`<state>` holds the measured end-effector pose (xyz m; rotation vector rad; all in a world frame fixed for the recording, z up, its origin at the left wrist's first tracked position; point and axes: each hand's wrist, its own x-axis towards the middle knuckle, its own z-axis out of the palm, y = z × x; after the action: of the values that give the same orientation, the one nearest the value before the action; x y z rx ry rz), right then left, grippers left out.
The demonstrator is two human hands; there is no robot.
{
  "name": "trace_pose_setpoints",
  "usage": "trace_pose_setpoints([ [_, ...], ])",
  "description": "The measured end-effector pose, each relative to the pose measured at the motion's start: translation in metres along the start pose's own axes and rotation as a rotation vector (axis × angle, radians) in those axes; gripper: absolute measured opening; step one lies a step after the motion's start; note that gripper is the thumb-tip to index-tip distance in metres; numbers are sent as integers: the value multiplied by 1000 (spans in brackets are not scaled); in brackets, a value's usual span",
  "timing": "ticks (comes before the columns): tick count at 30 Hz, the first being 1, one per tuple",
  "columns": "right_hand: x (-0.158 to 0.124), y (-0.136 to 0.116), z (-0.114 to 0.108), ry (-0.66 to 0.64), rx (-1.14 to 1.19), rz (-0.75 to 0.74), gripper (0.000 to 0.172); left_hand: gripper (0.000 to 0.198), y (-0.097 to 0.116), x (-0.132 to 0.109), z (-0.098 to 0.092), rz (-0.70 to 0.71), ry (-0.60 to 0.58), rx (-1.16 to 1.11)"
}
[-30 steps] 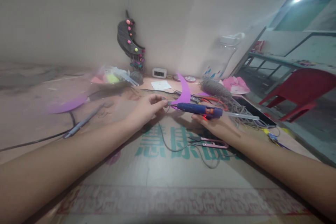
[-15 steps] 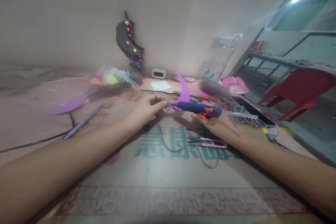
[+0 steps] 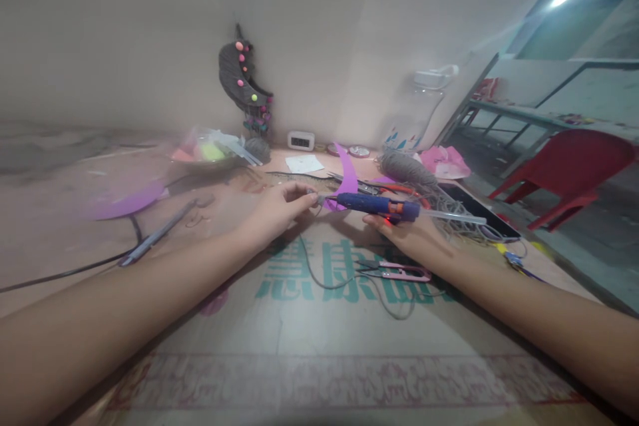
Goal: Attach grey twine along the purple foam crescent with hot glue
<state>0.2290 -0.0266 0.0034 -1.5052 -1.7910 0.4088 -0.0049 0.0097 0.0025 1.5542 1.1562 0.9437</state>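
My right hand (image 3: 412, 236) is closed around a blue glue gun (image 3: 377, 204) with a clear glue stick out of its back; the nozzle points left. My left hand (image 3: 279, 208) pinches the end of a grey cord (image 3: 319, 273) right at the nozzle tip. The cord trails down over the cardboard sheet (image 3: 309, 319) with green print. A purple crescent-shaped foam piece (image 3: 348, 176) stands just behind the glue gun.
Pink thread snips (image 3: 399, 271) lie below my right hand. A bundle of grey yarn (image 3: 409, 173), orange-handled pliers, a white clock (image 3: 301, 140), a bowl of coloured bits (image 3: 210, 150) and a purple disc (image 3: 124, 200) sit around. A red chair (image 3: 569, 170) stands right.
Both hands and the glue gun have stayed almost still; the view has shifted very slightly.
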Motion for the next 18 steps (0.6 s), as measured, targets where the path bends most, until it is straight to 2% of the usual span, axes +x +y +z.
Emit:
trace_pose_setpoints([
  [8,3,-3,1,-8,-3,-39,26,29,-1,0,0,26,-7,17],
  [13,9,-2,-12,-38,-42,-44,32,28,0,1,0,32,-19,8],
  [15,13,-2,-19,-21,42,-17,41,27,-4,3,0,46,-13,-4],
  [18,22,0,-26,92,358,25,42,27,-9,6,0,98,-31,-15],
])
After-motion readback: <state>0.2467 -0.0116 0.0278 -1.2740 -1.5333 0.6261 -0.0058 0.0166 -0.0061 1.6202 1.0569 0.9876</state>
